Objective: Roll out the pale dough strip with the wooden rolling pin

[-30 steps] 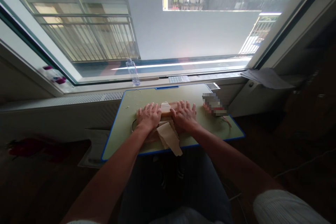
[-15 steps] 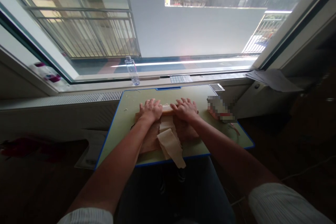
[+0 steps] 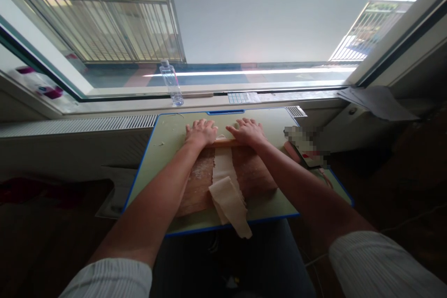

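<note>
My left hand (image 3: 200, 132) lies palm down over the left part of a wooden rolling pin (image 3: 225, 143), fingers stretched forward. My right hand (image 3: 248, 131) presses on its right part in the same way, fingers spread; neither wraps round the pin. Both ends of the pin are hidden. Under the pin runs a long pale strip of dough (image 3: 223, 165), ragged at its edges. Its near part is folded over, and the loose end (image 3: 240, 223) hangs past the front edge. Beneath the dough lies a brown wooden board (image 3: 197, 186) dusted with flour.
The board rests on a light green table (image 3: 164, 144) with blue edging. At its right lies a blurred-out object (image 3: 307, 149) with a strap. A clear plastic bottle (image 3: 171, 84) stands on the window sill, with papers (image 3: 380, 104) at the right. Dough scraps (image 3: 160, 143) dot the table's left side.
Both hands have pushed the rolling pin forward, away from me, and more of the board and dough shows. The hands' fingers are now straighter. The camera view has also shifted.
</note>
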Action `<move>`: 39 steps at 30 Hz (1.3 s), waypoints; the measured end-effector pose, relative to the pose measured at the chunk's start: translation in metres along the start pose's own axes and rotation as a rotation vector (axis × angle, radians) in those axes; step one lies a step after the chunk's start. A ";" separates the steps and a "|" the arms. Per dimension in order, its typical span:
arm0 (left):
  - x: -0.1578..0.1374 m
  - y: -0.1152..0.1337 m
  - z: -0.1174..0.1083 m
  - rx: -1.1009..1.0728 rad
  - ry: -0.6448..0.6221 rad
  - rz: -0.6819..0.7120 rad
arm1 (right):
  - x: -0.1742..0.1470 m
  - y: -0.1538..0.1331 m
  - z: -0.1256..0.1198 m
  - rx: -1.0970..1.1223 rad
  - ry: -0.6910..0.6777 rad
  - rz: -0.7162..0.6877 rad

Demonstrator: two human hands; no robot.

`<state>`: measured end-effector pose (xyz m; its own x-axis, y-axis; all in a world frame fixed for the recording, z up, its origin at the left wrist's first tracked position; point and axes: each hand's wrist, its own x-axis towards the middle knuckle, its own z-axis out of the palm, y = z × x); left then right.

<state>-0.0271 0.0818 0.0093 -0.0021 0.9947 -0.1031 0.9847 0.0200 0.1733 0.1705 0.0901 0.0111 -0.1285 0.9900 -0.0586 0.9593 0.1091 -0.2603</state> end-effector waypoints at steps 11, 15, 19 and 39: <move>-0.084 0.009 0.015 0.066 0.180 0.025 | -0.084 -0.003 0.014 -0.135 0.215 -0.044; -0.106 0.010 0.018 0.084 0.210 0.041 | -0.106 -0.004 0.016 -0.153 0.239 -0.063; -0.108 0.010 0.014 0.081 0.165 0.031 | -0.108 -0.005 0.013 -0.152 0.214 -0.056; 0.008 0.002 -0.001 -0.025 0.070 -0.032 | 0.012 0.001 -0.001 0.014 -0.008 0.007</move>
<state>-0.0255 0.0903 0.0094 -0.0464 0.9981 -0.0399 0.9792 0.0533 0.1958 0.1706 0.1021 0.0114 -0.1237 0.9900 -0.0680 0.9568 0.1007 -0.2729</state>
